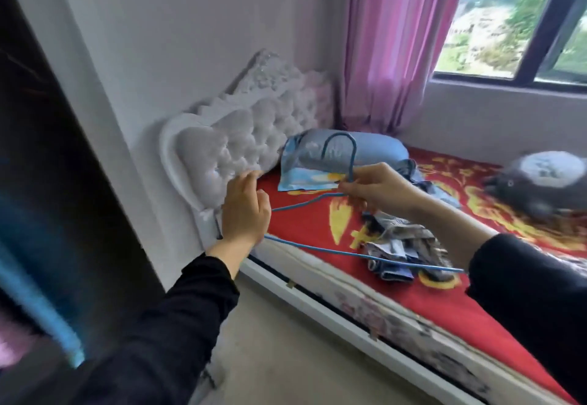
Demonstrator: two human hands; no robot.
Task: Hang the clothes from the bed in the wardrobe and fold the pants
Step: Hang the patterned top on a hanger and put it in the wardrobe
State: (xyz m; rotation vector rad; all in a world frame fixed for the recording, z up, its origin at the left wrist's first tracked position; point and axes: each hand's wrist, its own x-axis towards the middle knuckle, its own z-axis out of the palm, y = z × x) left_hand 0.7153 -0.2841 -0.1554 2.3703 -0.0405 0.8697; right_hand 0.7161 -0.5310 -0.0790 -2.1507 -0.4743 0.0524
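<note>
Wardrobe (47, 182): far left, dark, blurred; possibly blue fabric inside.
Floor (286, 341): open strip beside bed edge.
Left hand (244, 211): fingers loose.
Hanger (353, 153): blue wire.
Right hand (378, 187): pinching hanger neck.
Clothes (403, 246): crumpled on bed (301, 223), near front edge.

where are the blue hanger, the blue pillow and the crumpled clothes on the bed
blue hanger (317, 246) head view, bottom bar
blue pillow (378, 153) head view, its right half
crumpled clothes (403, 246) head view, middle of the pile

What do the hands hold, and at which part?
The right hand pinches the hanger at its neck. The left hand hides one corner; a grip there cannot be told.
</note>
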